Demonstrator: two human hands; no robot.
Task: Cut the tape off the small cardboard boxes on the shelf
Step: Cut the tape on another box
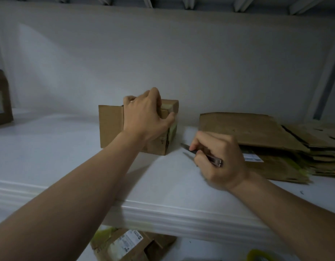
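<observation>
Plainly, on my feed the small cardboard box stood on the white shelf, close to the back wall and about in the middle of the view. The left hand lay over its top and near right corner, fingers curled over the far edge and thumb pressed against the right side, so it gripped the box. Pale tape ran over that right corner and down the edge below the thumb.

The right hand rested on the shelf just right of the box and apart from it. Its fingers were curled round a slim metal cutter, pinching it near the blade. The blade pointed left toward the box's lower corner, near it but not touching.

Behind the right hand a stack of flattened cardboard lay on the shelf, a white label showing beside the wrist. Another brown box stood at the far left edge, well apart. Below the shelf's front lip I saw crumpled cardboard bearing a printed label. A yellow-green thing at the bottom edge I could not make out.
</observation>
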